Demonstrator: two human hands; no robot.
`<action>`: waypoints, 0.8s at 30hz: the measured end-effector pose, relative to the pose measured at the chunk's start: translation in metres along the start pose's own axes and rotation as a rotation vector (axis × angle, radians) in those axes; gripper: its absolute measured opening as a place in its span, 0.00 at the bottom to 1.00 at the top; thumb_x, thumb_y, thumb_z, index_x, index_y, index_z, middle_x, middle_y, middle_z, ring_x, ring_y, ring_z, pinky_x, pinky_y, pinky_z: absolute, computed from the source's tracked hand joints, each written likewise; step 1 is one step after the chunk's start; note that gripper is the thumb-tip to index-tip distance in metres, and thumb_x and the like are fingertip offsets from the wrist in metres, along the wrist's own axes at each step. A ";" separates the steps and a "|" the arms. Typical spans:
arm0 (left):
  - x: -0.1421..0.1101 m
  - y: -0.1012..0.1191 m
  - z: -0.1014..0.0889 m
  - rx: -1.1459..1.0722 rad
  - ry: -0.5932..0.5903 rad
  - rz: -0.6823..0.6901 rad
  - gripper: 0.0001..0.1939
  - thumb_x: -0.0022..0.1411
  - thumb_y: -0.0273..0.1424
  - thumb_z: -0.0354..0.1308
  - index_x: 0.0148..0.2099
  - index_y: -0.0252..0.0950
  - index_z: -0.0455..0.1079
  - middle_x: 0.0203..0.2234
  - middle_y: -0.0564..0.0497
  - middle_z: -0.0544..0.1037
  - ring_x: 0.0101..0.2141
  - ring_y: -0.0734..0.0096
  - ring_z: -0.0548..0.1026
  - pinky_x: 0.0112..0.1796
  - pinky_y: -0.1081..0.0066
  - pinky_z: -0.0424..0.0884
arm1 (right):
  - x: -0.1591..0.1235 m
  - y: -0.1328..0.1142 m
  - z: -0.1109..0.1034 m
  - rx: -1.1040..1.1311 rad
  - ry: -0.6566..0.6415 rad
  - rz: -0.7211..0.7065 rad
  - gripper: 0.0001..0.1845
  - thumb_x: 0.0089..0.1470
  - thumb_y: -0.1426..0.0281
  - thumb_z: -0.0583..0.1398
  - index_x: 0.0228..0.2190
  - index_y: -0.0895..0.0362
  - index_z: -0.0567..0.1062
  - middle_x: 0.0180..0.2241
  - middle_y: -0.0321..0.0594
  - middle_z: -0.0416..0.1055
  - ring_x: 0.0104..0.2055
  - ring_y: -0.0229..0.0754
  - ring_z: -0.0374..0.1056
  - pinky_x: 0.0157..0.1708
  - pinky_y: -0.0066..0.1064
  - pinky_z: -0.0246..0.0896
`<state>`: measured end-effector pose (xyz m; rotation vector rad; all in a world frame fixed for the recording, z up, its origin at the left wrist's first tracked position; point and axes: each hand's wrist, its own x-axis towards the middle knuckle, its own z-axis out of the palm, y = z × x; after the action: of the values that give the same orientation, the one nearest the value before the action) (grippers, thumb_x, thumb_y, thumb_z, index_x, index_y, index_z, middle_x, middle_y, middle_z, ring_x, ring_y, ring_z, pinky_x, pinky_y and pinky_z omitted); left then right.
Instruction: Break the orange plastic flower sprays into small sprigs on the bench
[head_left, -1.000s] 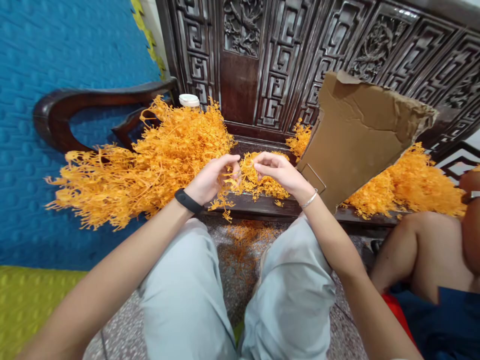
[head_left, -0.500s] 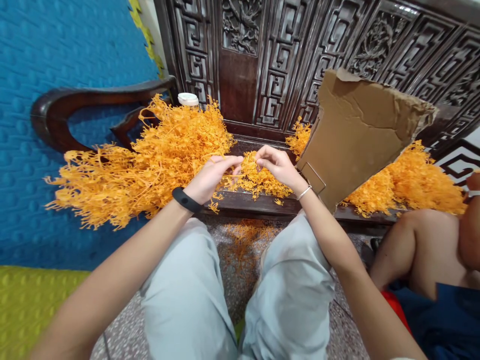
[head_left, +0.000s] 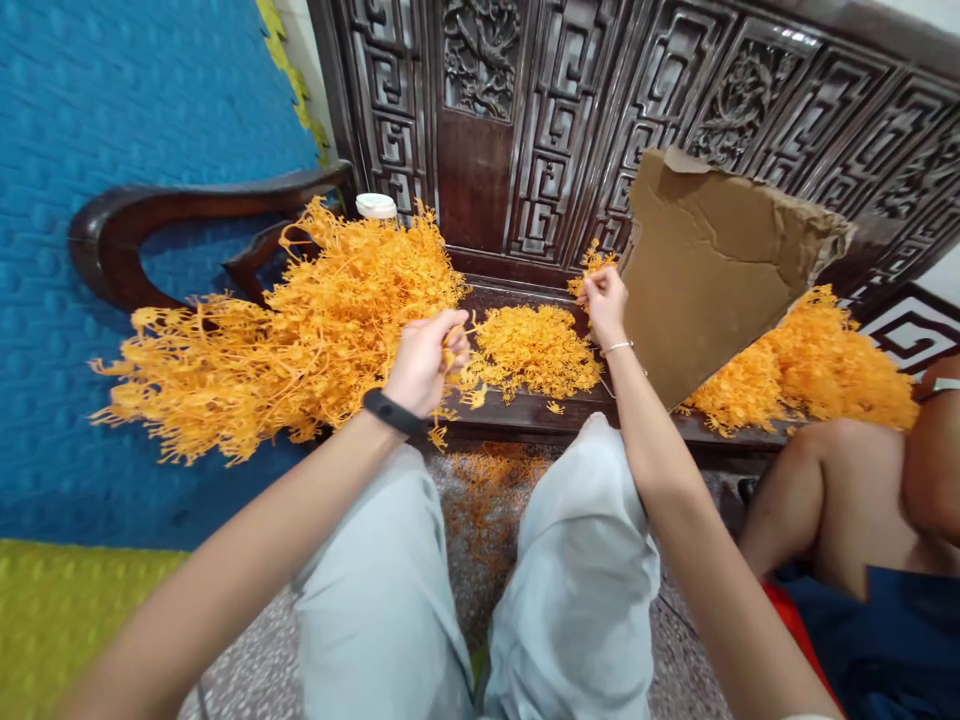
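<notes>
Orange plastic sprigs (head_left: 534,350) lie heaped at the counter's (head_left: 525,410) front edge. Left hand (head_left: 421,362), at nine o'clock of the heap, has its fingers curled shut on a sprig stem. Right hand (head_left: 604,300), at one o'clock, pinches a small orange piece (head_left: 592,265) beside the torn cardboard (head_left: 712,270).

A dark wooden bench (head_left: 525,412) carries heaps of orange sprigs (head_left: 532,350).

Glossy dark carved wooden bench (head_left: 525,415) carries matt orange plastic sprigs (head_left: 315,330); a torn brown cardboard sheet (head_left: 712,270) looks rough and dull; blue foam wall padding (head_left: 112,100) is dimpled; speckled stone floor (head_left: 465,560)
</notes>
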<state>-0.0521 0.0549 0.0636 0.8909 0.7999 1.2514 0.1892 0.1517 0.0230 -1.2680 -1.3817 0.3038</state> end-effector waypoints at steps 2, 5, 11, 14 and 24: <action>-0.002 0.004 -0.009 0.036 -0.065 0.043 0.20 0.54 0.26 0.53 0.14 0.34 0.51 0.11 0.58 0.54 0.14 0.84 0.54 0.16 0.79 0.52 | 0.002 0.022 -0.013 -0.074 0.001 0.015 0.02 0.48 0.72 0.54 0.25 0.57 0.66 0.27 0.36 0.62 0.29 0.36 0.60 0.35 0.31 0.58; 0.002 0.002 -0.023 0.129 -0.137 0.000 0.18 0.56 0.29 0.52 0.15 0.34 0.56 0.11 0.57 0.57 0.14 0.82 0.59 0.19 0.77 0.59 | -0.005 0.041 -0.014 -0.214 -0.134 0.018 0.02 0.44 0.73 0.58 0.24 0.59 0.69 0.31 0.39 0.64 0.32 0.37 0.61 0.40 0.32 0.58; 0.006 -0.003 -0.034 0.117 -0.173 -0.093 0.15 0.55 0.33 0.52 0.19 0.35 0.61 0.15 0.55 0.65 0.19 0.77 0.67 0.24 0.76 0.66 | -0.019 0.056 0.003 -0.259 -0.331 0.158 0.11 0.43 0.77 0.58 0.33 0.60 0.70 0.22 0.33 0.63 0.25 0.36 0.60 0.33 0.31 0.59; 0.003 -0.001 -0.035 0.118 -0.166 -0.069 0.13 0.56 0.34 0.52 0.23 0.34 0.67 0.19 0.53 0.70 0.21 0.76 0.69 0.26 0.75 0.69 | -0.019 0.061 0.001 -0.241 -0.330 0.175 0.10 0.42 0.77 0.58 0.32 0.61 0.70 0.25 0.36 0.67 0.27 0.36 0.61 0.35 0.33 0.59; 0.002 0.004 -0.044 0.097 -0.185 -0.076 0.18 0.63 0.38 0.46 0.36 0.32 0.72 0.28 0.46 0.78 0.25 0.72 0.75 0.31 0.73 0.71 | -0.028 -0.011 0.008 0.138 -0.424 0.048 0.13 0.48 0.61 0.59 0.31 0.59 0.70 0.30 0.38 0.70 0.30 0.35 0.67 0.35 0.31 0.63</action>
<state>-0.0922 0.0627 0.0471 1.0290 0.7442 1.0544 0.1695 0.1294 0.0139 -1.1640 -1.6546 0.7214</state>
